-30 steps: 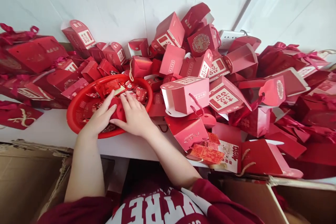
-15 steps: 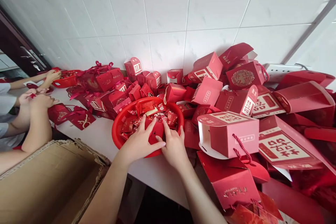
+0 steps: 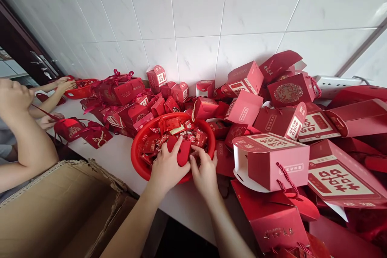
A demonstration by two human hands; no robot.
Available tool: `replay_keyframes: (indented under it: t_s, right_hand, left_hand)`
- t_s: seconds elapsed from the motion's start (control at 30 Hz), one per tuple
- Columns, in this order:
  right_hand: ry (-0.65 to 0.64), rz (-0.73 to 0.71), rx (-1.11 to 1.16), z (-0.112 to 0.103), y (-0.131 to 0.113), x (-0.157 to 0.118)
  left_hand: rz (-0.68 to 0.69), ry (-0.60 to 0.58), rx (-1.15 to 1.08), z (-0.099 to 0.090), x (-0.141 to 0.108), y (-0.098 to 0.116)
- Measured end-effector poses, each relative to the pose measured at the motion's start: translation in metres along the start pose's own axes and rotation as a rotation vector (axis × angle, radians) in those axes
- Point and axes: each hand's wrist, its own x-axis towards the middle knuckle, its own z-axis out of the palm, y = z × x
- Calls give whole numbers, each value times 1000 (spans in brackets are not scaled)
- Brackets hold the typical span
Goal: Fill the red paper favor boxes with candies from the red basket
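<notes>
Small red box (image 3: 182, 154) is pinched over red basket (image 3: 136, 161) by curved left hand (image 3: 165, 171), apparently for steadiness; right hand (image 3: 204, 172) is half-curled alongside, grip unclear.

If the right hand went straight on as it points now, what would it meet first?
Most likely the small red item in the left hand, just ahead of the right hand; beyond it lie wrapped packets. Depth is unclear, so it may already be touching.

Glossy white marbled wall tiles (image 3: 199, 4), dark door (image 3: 22, 44) with metal handle (image 3: 45, 66).
</notes>
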Motion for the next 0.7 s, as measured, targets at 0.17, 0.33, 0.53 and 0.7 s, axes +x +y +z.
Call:
replay_keyframes:
  t_s: [0.17, 0.33, 0.53, 0.7]
  right_hand:
    - [264, -80, 184, 2, 15, -31]
    - [235, -158, 149, 4, 25, -64]
    - [101, -222, 112, -1, 29, -85]
    - [141, -140, 105, 4, 25, -85]
  left_hand:
    - [-40, 140, -203, -38, 11, -16]
    - [-74, 491, -352, -113, 74, -26]
    - [-81, 649, -470, -145, 228, -25]
    - [-21, 665, -374, -152, 319, -27]
